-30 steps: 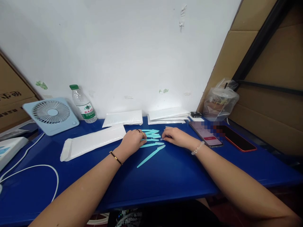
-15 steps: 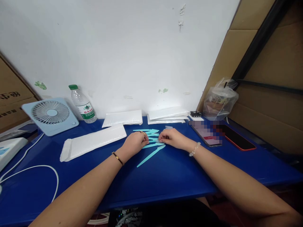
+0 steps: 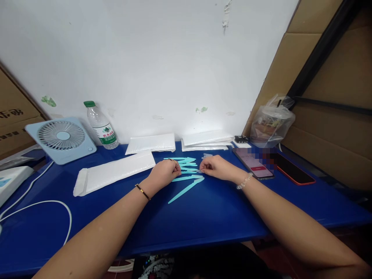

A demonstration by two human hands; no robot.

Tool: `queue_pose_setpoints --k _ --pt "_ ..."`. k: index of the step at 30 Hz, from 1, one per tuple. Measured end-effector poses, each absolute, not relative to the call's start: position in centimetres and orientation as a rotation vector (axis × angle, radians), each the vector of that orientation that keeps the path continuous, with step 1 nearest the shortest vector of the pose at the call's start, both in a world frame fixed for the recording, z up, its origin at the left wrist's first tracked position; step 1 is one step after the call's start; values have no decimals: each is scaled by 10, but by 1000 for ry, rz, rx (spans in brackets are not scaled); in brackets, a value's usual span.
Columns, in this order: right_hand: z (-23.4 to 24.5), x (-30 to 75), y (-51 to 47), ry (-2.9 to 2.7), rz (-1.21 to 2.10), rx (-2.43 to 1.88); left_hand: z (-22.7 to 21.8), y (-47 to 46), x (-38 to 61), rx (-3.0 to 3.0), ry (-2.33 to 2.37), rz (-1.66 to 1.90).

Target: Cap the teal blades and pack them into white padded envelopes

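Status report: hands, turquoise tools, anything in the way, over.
Left hand pinching a turquoise tool. Right hand pinching a small clear piece. Other turquoise tools close by, possibly in the way.

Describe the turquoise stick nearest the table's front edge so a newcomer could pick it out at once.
On the blue table, look between the person's left hand and right hand, where turquoise sticks lie. The wanted stick is nearest the front edge, slanting clearly up to the right, while its neighbours lie closer to level.
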State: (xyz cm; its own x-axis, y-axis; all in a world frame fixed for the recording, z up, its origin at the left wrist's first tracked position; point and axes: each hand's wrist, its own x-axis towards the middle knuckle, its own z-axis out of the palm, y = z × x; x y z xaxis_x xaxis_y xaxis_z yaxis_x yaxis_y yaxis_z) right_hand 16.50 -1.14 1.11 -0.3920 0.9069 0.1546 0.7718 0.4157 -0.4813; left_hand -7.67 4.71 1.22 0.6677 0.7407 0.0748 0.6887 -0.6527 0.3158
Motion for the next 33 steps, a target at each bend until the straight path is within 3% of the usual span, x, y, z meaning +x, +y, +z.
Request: queue_pose_setpoints --k 9,14,22,33 --pt "6 152 -10 -2274 506 -1340 5 43 -72 2604 1024 298" --pt "19 190 -7 -2081 328 -1532 7 53 -81 2708 1079 430" --pt "14 196 -2 -2269 283 -1609 6 60 -81 2882 1058 342" --pt "7 179 -5 -2153 611 -1560 6 59 -78 2895 1007 306"
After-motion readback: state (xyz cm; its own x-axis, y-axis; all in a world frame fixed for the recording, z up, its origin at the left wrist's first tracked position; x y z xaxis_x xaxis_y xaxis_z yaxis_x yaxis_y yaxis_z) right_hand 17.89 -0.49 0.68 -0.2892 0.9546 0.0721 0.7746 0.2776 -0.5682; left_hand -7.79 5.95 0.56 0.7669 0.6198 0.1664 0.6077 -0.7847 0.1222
